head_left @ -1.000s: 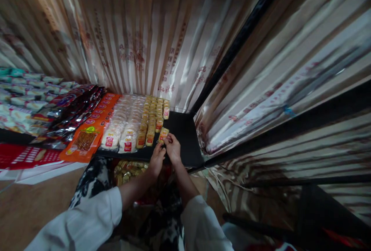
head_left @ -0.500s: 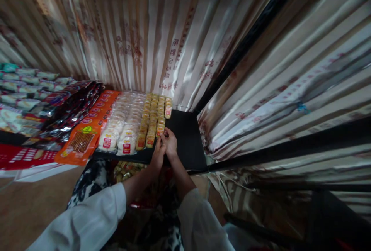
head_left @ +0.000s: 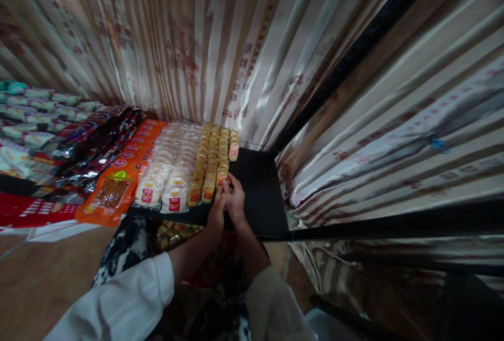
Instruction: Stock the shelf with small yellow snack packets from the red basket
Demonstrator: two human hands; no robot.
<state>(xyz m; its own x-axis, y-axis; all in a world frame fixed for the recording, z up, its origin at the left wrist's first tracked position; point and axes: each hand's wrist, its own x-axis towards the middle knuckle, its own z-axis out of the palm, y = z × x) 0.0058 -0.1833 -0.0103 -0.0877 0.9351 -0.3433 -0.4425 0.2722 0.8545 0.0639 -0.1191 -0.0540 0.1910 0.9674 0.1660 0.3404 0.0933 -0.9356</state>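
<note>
Small yellow snack packs [head_left: 208, 160] with red labels stand in tight rows on a black table [head_left: 263, 189]. At the near end of the third row, my left hand [head_left: 218, 212] and my right hand [head_left: 235, 198] meet, fingers closed around the lower edge of one yellow snack pack [head_left: 222, 174]. The fingers partly hide that pack. Another yellow pack [head_left: 233, 148] starts a shorter row at the far right. Left of these are two rows of clear bags of round white crackers [head_left: 175, 189].
An orange bag of stick snacks [head_left: 112, 191], dark shiny packets [head_left: 104, 144] and white packets [head_left: 29, 139] lie farther left. More yellow packs [head_left: 177, 233] sit below the table edge. A pleated curtain [head_left: 220, 42] and a dark pole [head_left: 350, 63] border the table.
The view has shifted slightly, so the table and curtain sit a little differently in the frame. Both hands stay at the same row end, with little visible movement.
</note>
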